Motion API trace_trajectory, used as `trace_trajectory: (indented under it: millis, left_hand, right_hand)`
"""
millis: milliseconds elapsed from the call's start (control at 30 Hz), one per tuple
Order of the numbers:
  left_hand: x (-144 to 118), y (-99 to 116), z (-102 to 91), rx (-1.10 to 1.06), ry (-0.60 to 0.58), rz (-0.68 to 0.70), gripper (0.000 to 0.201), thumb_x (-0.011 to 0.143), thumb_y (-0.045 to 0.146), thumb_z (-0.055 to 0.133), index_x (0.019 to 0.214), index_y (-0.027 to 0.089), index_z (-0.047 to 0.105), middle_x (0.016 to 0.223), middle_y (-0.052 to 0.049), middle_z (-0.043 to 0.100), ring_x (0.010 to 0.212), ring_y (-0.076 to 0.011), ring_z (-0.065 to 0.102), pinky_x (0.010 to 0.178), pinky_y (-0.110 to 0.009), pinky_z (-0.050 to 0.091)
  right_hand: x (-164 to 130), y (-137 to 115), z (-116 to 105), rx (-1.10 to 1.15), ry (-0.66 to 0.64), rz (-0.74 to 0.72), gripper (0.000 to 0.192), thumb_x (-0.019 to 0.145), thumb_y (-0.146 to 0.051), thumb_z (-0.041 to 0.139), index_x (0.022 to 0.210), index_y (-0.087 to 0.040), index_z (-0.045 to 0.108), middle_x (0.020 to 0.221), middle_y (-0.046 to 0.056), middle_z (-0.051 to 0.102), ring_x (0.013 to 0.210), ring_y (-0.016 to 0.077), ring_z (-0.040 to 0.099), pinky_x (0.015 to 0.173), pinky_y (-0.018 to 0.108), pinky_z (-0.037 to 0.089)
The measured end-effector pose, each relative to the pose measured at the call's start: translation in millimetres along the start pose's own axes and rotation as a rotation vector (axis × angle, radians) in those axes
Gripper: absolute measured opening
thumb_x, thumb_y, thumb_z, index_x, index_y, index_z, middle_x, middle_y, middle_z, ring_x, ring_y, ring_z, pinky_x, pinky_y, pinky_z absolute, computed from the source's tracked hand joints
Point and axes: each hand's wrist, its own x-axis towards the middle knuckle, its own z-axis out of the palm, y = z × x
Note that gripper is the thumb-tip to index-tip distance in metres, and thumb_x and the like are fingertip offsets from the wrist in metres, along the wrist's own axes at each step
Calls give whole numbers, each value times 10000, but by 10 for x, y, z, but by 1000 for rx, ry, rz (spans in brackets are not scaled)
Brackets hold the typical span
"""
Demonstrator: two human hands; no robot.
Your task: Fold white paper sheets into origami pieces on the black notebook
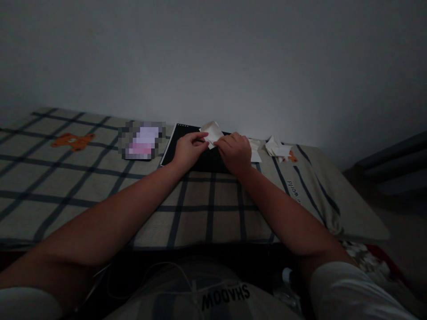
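- Left hand point(188, 149): closed in a pinch on the near left edge of a small piece of paper point(212, 130), thumb and forefinger meeting, other fingers curled under.
- Right hand point(235, 151): likewise pinching the paper, at its lower right corner, knuckles turned towards the camera; fingertips hidden behind the hand.
- Paper held between both hands, lifted just clear of a dark mat point(171, 151), upper part sticking up and tilted away towards the wall point(213, 53).
- Mat lying flat at the far edge of the bench, on a checked cloth point(200, 200) with dark lines and an orange bear print point(71, 141) off to the left.
- Just right of the right hand, a flat white scrap point(256, 155); a little farther right, a small heap of crumpled paper bits point(277, 146).
- Left of the mat, a blurred-out pale object point(142, 140); cannot tell what.
- Near the bottom of the view, a thin white cable point(150, 271) across the lap.
- Step in hand, judging by the two pinches close together on one edge: working a fold or a tear into the paper; impossible to say which in this dim light.
- Any further move on the paper calls for a firm grip with both hands close to the same line, and steady, even pull or pressure so the sheet does not slip or skew.
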Motion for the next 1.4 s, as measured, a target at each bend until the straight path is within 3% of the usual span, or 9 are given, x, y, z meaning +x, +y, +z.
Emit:
trace_trajectory:
  millis: [133, 333, 533, 700, 1067, 1400]
  left_hand:
    - [-2, 17, 6, -29, 14, -14, 352, 720, 229, 694, 1062, 146, 701, 939, -66, 707, 697, -123, 634, 689, -262, 535]
    - [-3, 47, -3, -43, 8, -38, 349, 716, 215, 687, 1058, 144, 700, 912, -60, 703, 695, -125, 633, 711, -271, 537]
    - [23, -4, -11, -18, -20, 17, 371, 718, 247, 692, 1073, 140, 700, 888, -63, 693, 701, -127, 618, 681, -253, 510]
    - [13, 11, -17, -2, -12, 26, 367, 710, 246, 695, 1063, 149, 706, 896, -61, 694, 700, -123, 613, 695, -254, 513]
    - [7, 17, 18, -170, 8, -87, 332, 699, 202, 690, 1023, 130, 695, 825, -38, 679, 703, -133, 648, 731, -284, 551]
    - [34, -26, 28, -267, 48, -119, 360, 652, 177, 704, 1007, 126, 716, 803, -29, 681, 700, -136, 648, 720, -273, 538]
  right_hand:
    - [2, 3, 17, -2, -19, 16, 250, 983, -290, 424, 946, -250, 668, 919, 61, 679, 890, 238, 499, 730, 404, 311]
    - [9, 26, 11, 55, -32, 48, 257, 977, -246, 423, 1064, -260, 665, 1007, 69, 681, 914, 235, 504, 744, 399, 330]
    - [-3, 60, 33, 16, 31, 98, 234, 968, -278, 452, 989, -235, 681, 838, 74, 681, 864, 239, 509, 719, 377, 323]
    - [-7, 61, 42, 27, 32, 106, 218, 957, -266, 471, 902, -225, 678, 877, 68, 690, 867, 238, 507, 721, 381, 319]
    - [-7, 34, 8, 6, -1, -46, 299, 989, -323, 409, 871, -250, 674, 930, 41, 691, 862, 223, 497, 728, 393, 303]
    - [-11, 99, 69, -7, 51, -247, 213, 971, -280, 466, 920, -241, 669, 958, 16, 698, 870, 206, 460, 723, 371, 287]
